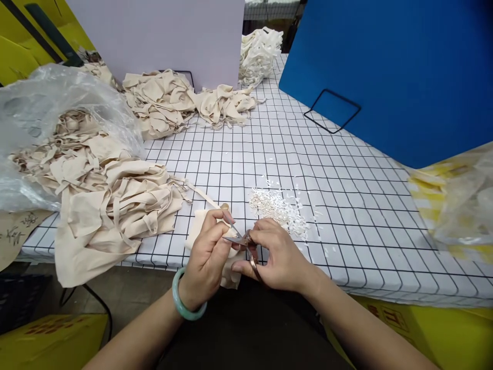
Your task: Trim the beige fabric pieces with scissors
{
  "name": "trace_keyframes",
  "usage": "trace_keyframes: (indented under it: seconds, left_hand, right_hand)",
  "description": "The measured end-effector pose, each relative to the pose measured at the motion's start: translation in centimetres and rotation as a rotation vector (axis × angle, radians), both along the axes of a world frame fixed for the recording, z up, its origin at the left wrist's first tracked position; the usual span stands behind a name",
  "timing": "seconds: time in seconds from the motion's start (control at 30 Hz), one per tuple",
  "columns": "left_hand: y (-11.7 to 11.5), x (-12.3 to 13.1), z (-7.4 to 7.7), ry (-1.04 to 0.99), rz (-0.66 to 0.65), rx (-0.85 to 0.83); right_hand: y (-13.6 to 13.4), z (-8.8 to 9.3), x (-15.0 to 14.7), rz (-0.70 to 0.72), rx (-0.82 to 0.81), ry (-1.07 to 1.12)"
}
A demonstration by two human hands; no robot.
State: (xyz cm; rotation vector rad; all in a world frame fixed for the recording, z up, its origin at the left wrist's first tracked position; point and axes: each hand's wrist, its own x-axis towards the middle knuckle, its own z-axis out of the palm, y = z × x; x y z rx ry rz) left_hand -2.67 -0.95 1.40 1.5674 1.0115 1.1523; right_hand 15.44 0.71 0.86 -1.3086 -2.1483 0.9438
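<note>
Fingers (227, 216) of the left hand (206, 257) are pinched together on a small piece of beige cloth (200, 226) at the near edge of the counter (346, 205); fingers of the right hand (281, 254) are closed around small scissors (246, 246), whose blades point to the left hand and meet the cloth there.

From large to small: the counter has a white cover with a black grid. A blue board (404, 67) stands at the far right on a black wire foot, and a pale board (162, 36) stands at the far left. A clear plastic bag (46, 113) lies open at the left side, and a big heap of beige cloth pieces (108, 195) spills out of it and hangs over the counter edge. Another beige heap (181, 100) lies before the pale board, and a whiter bundle of strips (260, 54) lies behind it. A second plastic bag (458, 200) is at the right edge. Just beyond the right hand lies a little pile of white clippings (279, 208). On the left wrist sits a green bangle (183, 303).
</note>
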Motion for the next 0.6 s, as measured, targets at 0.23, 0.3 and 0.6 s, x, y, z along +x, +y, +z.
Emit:
trace_keyframes:
  seconds: [0.23,0.3,0.6]
  left_hand:
    - [-0.2,0.2,-0.5,-0.009,-0.014,0.07]
    - [-0.2,0.3,-0.5,-0.003,-0.023,0.088]
    - [0.0,0.9,-0.4,0.098,-0.044,0.062]
  right_hand:
    - [0.0,-0.1,0.0,0.033,0.036,0.051]
    - [0.0,-0.2,0.0,0.03,0.049,0.063]
    - [-0.8,-1.4,1.0,-0.046,0.116,0.022]
